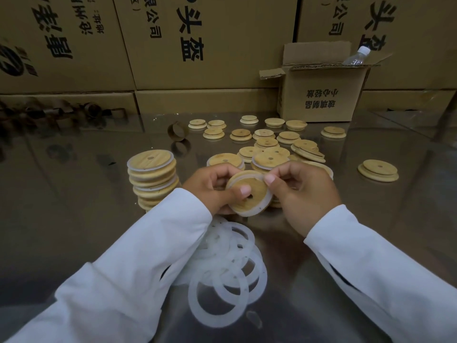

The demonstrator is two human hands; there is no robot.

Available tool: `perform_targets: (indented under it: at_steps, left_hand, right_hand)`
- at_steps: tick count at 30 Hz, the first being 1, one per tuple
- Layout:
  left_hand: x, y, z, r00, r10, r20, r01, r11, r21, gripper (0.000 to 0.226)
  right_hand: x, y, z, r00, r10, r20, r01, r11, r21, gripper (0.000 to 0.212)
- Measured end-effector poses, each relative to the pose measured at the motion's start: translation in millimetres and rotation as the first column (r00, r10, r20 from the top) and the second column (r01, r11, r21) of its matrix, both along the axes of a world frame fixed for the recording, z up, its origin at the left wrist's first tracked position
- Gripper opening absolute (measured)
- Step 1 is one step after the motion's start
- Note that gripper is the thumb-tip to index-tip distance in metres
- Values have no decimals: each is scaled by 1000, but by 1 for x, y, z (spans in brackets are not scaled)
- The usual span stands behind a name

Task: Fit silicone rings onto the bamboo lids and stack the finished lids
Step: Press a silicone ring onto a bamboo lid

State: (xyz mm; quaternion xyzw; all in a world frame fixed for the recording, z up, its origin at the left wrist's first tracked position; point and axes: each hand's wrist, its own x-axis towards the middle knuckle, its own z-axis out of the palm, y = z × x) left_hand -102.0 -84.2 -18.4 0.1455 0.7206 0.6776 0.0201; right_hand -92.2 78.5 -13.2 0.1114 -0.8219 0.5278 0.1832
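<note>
Nearest the camera, below the held bamboo lid [258, 191], a loose heap of white silicone rings [227, 268] lies overlapping on the shiny steel table [74, 206], partly under the left white sleeve [128, 263]. The lid itself is held up off the table between both hands, tilted face-up, with a silicone ring [249, 214] showing round its lower edge. The left hand [210, 189] grips it, thumb pressed on the wood beside the centre hole and fingers curled behind. The right hand [301, 191] pinches the ring at the lid's upper right rim between thumb and forefinger.

Just left of the held lid stands a stack of finished lids [153, 179], white rings visible between the layers. Behind the held lid many loose lids [267, 142] lie scattered and overlapping, and one single lid [378, 170] sits well to its right. Farther back and left of the held lid a short cardboard tube [177, 131] stands on edge. Beyond and right of it is a small open carton [321, 95] with a plastic bottle [358, 55] poking out, and large printed cartons [210, 45] form the wall behind
</note>
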Motion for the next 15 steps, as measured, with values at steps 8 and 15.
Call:
perform_targets:
  at_steps: [8,15]
  left_hand:
    - [1,9,-7,998,53,35,-57,990,126,8]
    - [-1,10,-4,993,63,100,-83,976,204,8]
  right_hand:
    - [5,-3,-4,986,-60,-157,61,998,2,10]
    - [5,-6,-9,975,-133,-178,137,990,10,11]
